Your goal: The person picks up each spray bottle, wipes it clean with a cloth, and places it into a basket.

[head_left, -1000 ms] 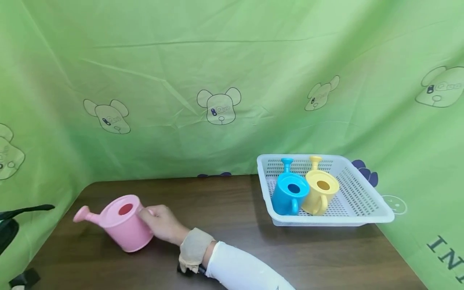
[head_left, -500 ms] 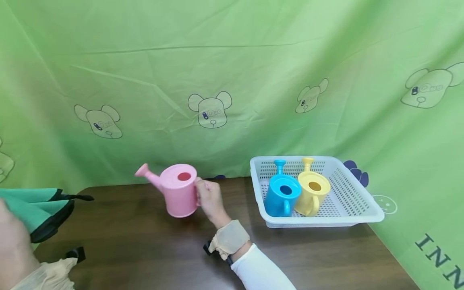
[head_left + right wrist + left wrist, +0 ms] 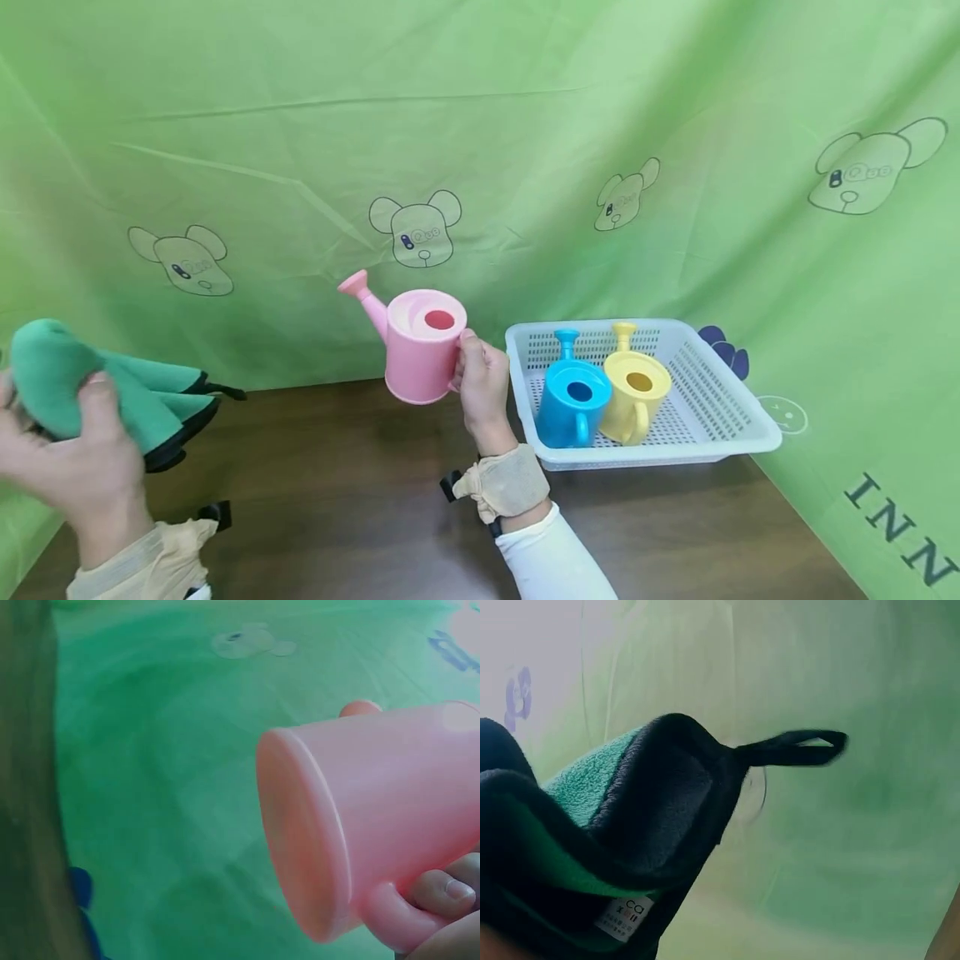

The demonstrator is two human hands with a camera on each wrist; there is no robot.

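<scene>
A pink watering can (image 3: 420, 358) hangs in the air left of the basket, its spout pointing up and to the left. My right hand (image 3: 486, 379) grips it by the handle; in the right wrist view, fingers (image 3: 442, 891) curl through that handle beneath the can's body (image 3: 390, 787). At the far left, my left hand (image 3: 90, 471) holds a bunched green towel (image 3: 142, 387) with black edging, thumb over the near side. The left wrist view shows the towel's fleecy surface (image 3: 592, 780), a black hanging loop (image 3: 795, 748) and a white label (image 3: 625, 918).
On the right of the brown table (image 3: 330, 483), a white perforated basket (image 3: 660, 456) holds a blue watering can (image 3: 573, 404) and a yellow watering can (image 3: 636, 392) side by side. A green printed curtain (image 3: 300, 208) hangs behind and along the sides.
The right hand has carried the pink watering can up and rightward from the table's left side. My left hand has come into view with the green towel and risen.
</scene>
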